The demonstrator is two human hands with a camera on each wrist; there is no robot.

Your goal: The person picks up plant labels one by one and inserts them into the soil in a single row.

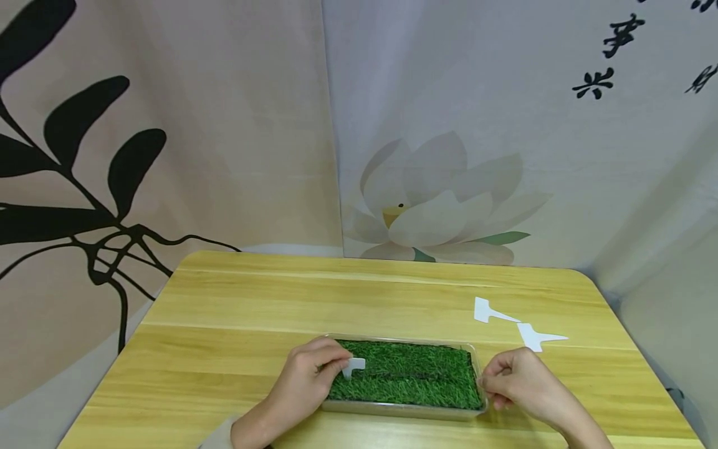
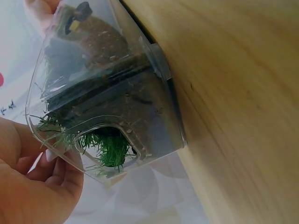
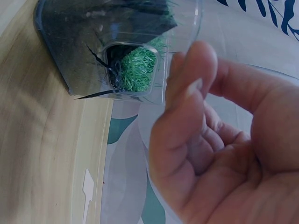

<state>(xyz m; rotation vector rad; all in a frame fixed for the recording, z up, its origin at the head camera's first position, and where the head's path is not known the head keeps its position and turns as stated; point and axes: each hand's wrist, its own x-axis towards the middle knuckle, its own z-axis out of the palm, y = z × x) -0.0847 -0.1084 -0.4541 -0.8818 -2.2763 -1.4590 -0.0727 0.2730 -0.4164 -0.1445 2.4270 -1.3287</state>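
Note:
A clear plastic box (image 1: 406,410) filled with green artificial grass (image 1: 415,374) stands near the table's front. At its left end my left hand (image 1: 305,374) pinches a small white T-shaped plant label (image 1: 354,363) between thumb and fingers, with the label's stem down at the grass. My right hand (image 1: 527,380) is at the box's right end, its thumb and fingertips curled together at the rim. In the right wrist view, the fingers (image 3: 175,140) overlap the box's edge. Through the clear wall in the left wrist view, brown soil-like material (image 2: 105,44) shows.
Two more white plant labels, one farther back (image 1: 488,310) and one nearer (image 1: 535,338), lie on the wooden table (image 1: 241,312) behind the right hand. A printed curtain (image 1: 269,125) hangs along the table's back edge.

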